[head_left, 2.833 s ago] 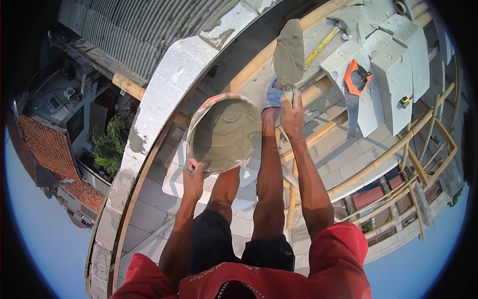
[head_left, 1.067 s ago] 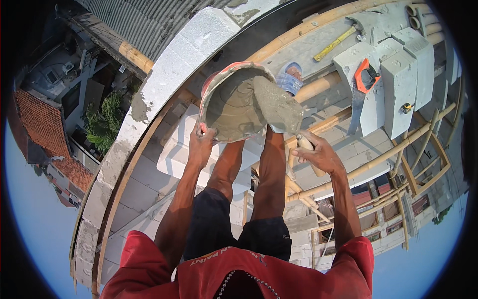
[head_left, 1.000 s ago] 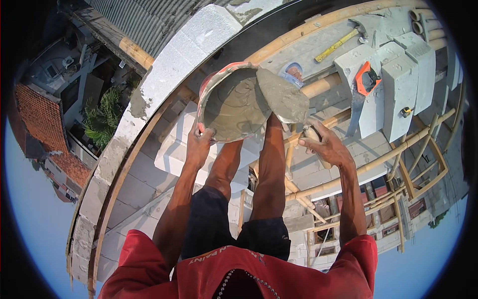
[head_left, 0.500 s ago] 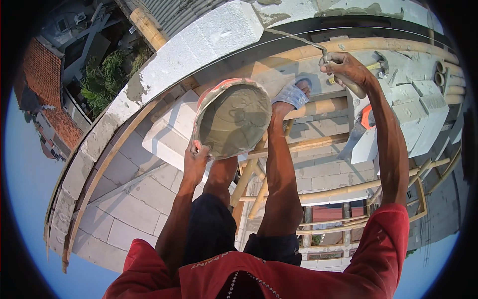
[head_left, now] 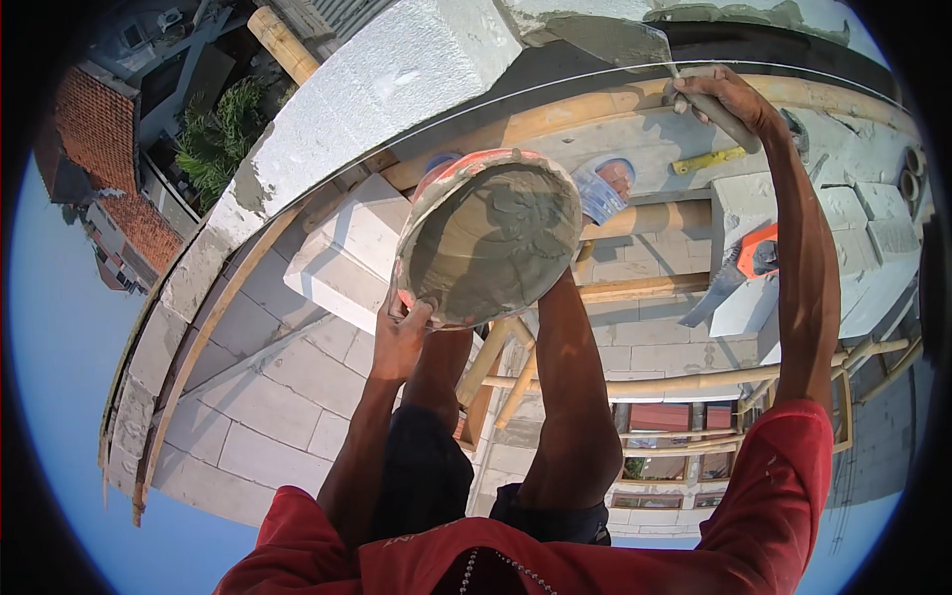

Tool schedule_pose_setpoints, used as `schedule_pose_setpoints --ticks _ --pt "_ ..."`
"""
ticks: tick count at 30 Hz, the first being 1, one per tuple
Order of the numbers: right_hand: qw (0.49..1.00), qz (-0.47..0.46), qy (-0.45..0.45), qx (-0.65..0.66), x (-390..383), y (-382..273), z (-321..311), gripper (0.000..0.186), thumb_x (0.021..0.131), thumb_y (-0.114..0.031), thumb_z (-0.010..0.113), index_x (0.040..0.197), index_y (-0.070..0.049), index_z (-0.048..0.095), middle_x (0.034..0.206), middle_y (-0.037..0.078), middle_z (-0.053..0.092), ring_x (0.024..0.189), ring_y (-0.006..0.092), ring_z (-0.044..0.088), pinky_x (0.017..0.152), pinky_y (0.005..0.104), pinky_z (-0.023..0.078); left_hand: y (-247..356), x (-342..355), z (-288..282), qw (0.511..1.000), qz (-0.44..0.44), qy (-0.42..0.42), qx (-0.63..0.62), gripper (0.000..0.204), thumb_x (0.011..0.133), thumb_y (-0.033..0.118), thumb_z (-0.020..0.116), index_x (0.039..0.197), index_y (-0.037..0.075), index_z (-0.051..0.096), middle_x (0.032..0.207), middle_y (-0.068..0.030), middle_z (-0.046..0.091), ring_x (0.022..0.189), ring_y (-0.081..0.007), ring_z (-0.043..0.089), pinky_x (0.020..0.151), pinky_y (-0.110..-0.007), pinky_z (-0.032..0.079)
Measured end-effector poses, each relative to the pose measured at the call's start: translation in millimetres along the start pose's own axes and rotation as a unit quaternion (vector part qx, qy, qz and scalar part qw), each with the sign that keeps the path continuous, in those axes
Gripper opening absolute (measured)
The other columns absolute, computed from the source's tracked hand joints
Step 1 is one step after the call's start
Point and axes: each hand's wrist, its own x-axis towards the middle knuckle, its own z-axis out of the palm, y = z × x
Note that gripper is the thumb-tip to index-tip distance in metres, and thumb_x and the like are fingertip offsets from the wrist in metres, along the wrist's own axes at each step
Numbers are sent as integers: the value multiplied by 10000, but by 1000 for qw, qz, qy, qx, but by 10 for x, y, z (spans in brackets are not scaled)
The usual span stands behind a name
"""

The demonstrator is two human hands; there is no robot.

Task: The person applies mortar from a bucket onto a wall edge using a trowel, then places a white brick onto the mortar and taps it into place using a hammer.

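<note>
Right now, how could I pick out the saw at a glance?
Find the person's right arm, on the picture's right side, then the pale blocks partly behind it. The saw is at the blocks' left edge, its grey blade slanting down and left. Its bright orange handle sets it apart from the yellow hammer handle above it.

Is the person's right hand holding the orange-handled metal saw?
No, the right hand grips a grey metal trowel; the saw lies apart.
</note>
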Motion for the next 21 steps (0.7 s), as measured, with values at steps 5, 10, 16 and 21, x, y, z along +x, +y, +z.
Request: schedule_pose_setpoints --ticks 5,10,16,21 --pt "994 42 28 -94 -277 206 -505 350 924 -347 627 1083 -57 742 755 25 685 545 82 537 503 252 436 8 35 117 1000 -9 -4 9 326 934 33 558 1259 52 541 1061 -38 640 907 -104 633 794 -290 559" --pt "990 93 45 -95 -748 145 -527 360 837 -360 641 1016 -66 750 747 41 665 571 106 534 531 282 437 -16 53 34 1000 -26 -8 -15 277 934 34 559 1211 40 560 1032 -35 639 895 -104 627 785 -289 551" --pt "986 37 72 -144 -460 -25 -288 408 828 -429 674 983 -59 748 765 23 646 654 118 558 639 292 469 38 33 84 1000 -25 -12 11 212 930 35 553 1142 31 565 991 -34 624 866 -101 610 776 -279 538" --pt "981 -16 71 -182 -74 -58 -683 410 849 -447 632 912 -51 720 724 26 613 614 121 531 585 304 437 105 18 197 998 -13 8 55 130 923 32 553 1052 35 571 968 -23 609 851 -91 592 768 -274 533"
